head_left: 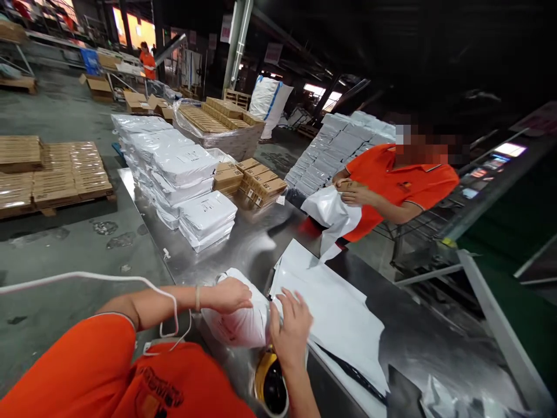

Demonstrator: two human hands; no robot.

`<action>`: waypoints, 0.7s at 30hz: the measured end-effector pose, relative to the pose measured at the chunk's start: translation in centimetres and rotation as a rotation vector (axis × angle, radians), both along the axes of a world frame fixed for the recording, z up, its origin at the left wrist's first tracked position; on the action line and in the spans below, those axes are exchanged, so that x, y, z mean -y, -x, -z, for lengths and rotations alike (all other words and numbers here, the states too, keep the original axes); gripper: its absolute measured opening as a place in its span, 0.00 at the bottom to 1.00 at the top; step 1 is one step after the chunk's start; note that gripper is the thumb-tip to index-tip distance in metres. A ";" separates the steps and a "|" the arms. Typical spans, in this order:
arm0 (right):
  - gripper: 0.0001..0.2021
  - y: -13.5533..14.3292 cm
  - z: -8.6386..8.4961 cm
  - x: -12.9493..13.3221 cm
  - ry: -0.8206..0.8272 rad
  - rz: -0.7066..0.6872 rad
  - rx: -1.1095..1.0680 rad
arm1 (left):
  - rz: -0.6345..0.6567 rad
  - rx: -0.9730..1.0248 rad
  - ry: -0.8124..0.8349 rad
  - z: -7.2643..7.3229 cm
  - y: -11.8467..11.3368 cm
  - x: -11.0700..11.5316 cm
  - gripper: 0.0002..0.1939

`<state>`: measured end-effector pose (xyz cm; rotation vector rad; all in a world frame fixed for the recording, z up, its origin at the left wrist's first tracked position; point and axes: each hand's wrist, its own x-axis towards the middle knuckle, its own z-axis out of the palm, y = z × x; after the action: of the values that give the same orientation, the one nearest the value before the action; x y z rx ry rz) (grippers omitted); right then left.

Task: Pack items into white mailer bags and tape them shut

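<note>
A filled white plastic mailing bag (237,331) lies on the metal table in front of me. My left hand (230,295) rests on its top with the fingers curled down and pressed together on the plastic. Beside the bag's right edge is my right hand (290,325), fingers raised and apart; whether its thumb touches the bag I cannot tell. Below that hand sits a yellow and black round object (270,380), partly covered by my right wrist. Flat white mailing bags (331,302) lie in a loose pile just to the right.
Stacked white parcels (167,157) and small brown boxes (261,183) stand along the far part of the metal table (195,264). Across it, a co-worker in an orange shirt (391,180) holds a white bag (333,209). Crumpled plastic (461,400) lies lower right. A white cable (108,277) crosses left.
</note>
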<state>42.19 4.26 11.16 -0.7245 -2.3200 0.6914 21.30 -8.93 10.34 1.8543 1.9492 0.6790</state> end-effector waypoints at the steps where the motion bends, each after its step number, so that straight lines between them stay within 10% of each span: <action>1: 0.18 -0.8 0.3 0.4 -0.100 0.017 0.008 | -0.003 0.020 0.031 -0.1 0.1 0.0 0.16; 9: 0.16 -0.7 3.1 3.8 -0.027 -0.079 0.180 | -0.039 0.009 0.142 -1.4 -0.6 0.3 0.18; 11: 0.20 -0.2 3.1 2.9 0.083 -0.127 0.180 | -0.047 -0.024 0.129 -1.9 -0.9 0.7 0.10; 16: 0.24 1.0 3.2 1.8 0.286 -0.202 0.173 | -0.054 -0.101 0.009 -3.9 -0.9 1.4 0.34; 21: 0.16 1.5 1.7 2.9 0.410 -0.215 0.018 | -0.042 -0.249 0.191 -6.1 -0.7 1.1 0.23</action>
<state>40.70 1.37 9.42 -0.6597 -2.3178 1.2880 21.96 -10.04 16.49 1.8560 2.1279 0.2710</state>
